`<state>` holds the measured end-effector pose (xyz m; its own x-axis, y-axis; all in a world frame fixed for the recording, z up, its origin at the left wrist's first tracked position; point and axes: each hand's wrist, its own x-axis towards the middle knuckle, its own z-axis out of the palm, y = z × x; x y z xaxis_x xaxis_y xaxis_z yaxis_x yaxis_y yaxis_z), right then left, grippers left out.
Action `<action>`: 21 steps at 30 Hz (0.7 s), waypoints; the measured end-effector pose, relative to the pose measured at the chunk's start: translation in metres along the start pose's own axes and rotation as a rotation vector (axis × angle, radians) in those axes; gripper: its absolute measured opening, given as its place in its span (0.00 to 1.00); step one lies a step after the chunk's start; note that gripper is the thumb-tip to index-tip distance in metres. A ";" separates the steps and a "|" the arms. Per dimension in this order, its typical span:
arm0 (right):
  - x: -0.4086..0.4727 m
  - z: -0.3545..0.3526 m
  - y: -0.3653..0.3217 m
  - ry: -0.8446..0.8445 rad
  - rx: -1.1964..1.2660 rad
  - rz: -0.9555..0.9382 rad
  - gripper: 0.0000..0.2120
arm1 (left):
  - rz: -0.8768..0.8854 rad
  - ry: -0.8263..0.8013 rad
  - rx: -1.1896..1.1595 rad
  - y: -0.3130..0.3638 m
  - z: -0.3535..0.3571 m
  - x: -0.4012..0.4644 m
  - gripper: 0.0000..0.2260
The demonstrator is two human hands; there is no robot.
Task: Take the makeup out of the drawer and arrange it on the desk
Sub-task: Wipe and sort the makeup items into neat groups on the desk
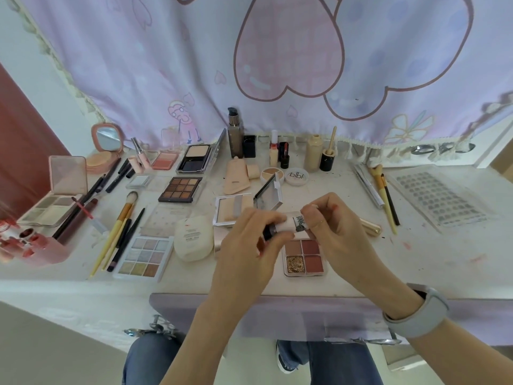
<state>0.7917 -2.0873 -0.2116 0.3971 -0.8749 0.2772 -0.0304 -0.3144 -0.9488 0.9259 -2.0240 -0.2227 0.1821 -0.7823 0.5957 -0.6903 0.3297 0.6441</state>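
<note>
Your left hand (249, 237) and right hand (330, 226) both grip one tube (291, 222), held between them. It's above the palette (304, 257) near the desk's (416, 259) front edge.

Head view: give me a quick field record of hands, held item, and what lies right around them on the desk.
left hand: grips the dark end of the tube
right hand: pinches the other end of the tube
held item: small pale tube with black lettering, held above the desk
beneath hands: four-pan eyeshadow palette, open
left of hands: cream oval case
behind hands: open powder compact
desk: white, stained
</note>
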 end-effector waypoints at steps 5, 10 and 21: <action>-0.002 -0.003 0.002 -0.034 -0.019 -0.009 0.06 | -0.104 -0.040 -0.092 -0.001 0.002 -0.002 0.10; -0.001 -0.011 -0.003 -0.015 -0.013 -0.001 0.05 | -0.073 -0.080 -0.078 0.003 0.003 0.000 0.08; 0.003 -0.038 -0.007 -0.099 -0.027 -0.038 0.08 | -0.154 -0.213 -0.218 0.012 0.008 0.015 0.04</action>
<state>0.7587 -2.1019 -0.1982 0.4867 -0.8222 0.2952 -0.0375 -0.3572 -0.9333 0.9151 -2.0360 -0.2102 0.1067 -0.9168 0.3848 -0.4956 0.2865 0.8200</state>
